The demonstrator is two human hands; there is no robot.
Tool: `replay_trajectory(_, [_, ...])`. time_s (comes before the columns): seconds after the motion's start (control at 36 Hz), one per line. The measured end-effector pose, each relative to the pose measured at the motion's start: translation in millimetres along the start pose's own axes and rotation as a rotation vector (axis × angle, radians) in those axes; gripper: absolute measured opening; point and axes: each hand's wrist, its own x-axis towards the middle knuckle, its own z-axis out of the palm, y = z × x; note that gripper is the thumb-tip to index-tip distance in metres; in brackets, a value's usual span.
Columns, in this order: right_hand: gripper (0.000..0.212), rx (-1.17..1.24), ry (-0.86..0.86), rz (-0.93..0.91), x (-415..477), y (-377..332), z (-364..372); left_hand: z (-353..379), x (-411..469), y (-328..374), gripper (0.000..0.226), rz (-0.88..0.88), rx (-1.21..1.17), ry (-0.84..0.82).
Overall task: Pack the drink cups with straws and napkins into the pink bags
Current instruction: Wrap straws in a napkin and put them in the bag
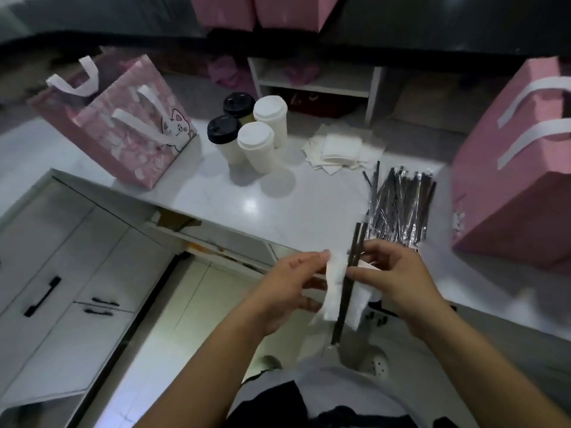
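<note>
Just off the counter's front edge, my left hand [289, 284] holds a white napkin [335, 291] by its left side. My right hand [392, 278] pinches two black wrapped straws [349, 282] against that napkin. An open pink cat-print bag [123, 134] with white handles stands at the left of the white counter [247, 205]. Several lidded cups stand in the middle, two with black lids [224, 129] and two with white lids [256, 139]. A pile of napkins [343, 148] lies right of the cups, and a heap of wrapped straws [401, 205] lies nearer me.
A second pink bag [509, 186] with white handles stands at the counter's right end. More pink bags [256, 10] sit on the dark ledge behind. A white shelf unit [315, 81] is at the back. White cabinets [61, 273] with black handles stand lower left.
</note>
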Motion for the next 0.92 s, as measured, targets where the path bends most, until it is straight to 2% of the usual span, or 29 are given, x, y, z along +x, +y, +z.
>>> replay_trajectory(0.06, [0.033,0.058,0.002,0.001,-3.3,-8.7,20.8,-23.0,-10.3,4.5,0.044,-0.043,-0.104,-0.082])
replay_trajectory(0.17, [0.037,0.102,-0.073,-0.024,-3.5,-22.6,76.6,-82.4,-36.2,-3.8,0.032,0.009,0.006,-0.138])
replay_trajectory(0.25, [0.037,0.091,-0.143,-0.045,3.4,-26.9,123.1,-129.3,-58.5,-14.2,0.033,-0.014,-0.088,-0.164])
replay_trajectory(0.39, [0.045,0.192,-0.239,0.063,12.9,-26.3,197.4,-202.8,-99.2,-33.6,0.031,-0.003,-0.224,-0.221])
replay_trajectory(0.47, [0.042,0.119,-0.311,0.072,15.9,-30.4,236.0,-235.1,-110.5,-41.6,0.033,0.012,-0.159,-0.149])
replay_trajectory(0.61, [0.03,-0.053,-0.396,0.076,26.0,-43.7,288.3,-269.8,-115.4,-42.5,0.021,0.145,-0.169,-0.093])
replay_trajectory(0.78, [0.019,-0.11,-0.442,0.123,50.7,-52.7,341.8,-306.7,-104.4,-41.3,0.024,0.184,-0.094,0.142])
replay_trajectory(0.86, [0.03,-0.074,-0.483,0.162,66.5,-63.4,366.8,-332.1,-106.6,-29.5,0.016,0.246,-0.155,0.234])
replay_trajectory(0.92, [0.043,0.001,-0.543,0.159,79.6,-71.0,382.7,-350.9,-107.7,-16.4,0.019,0.283,-0.159,0.338])
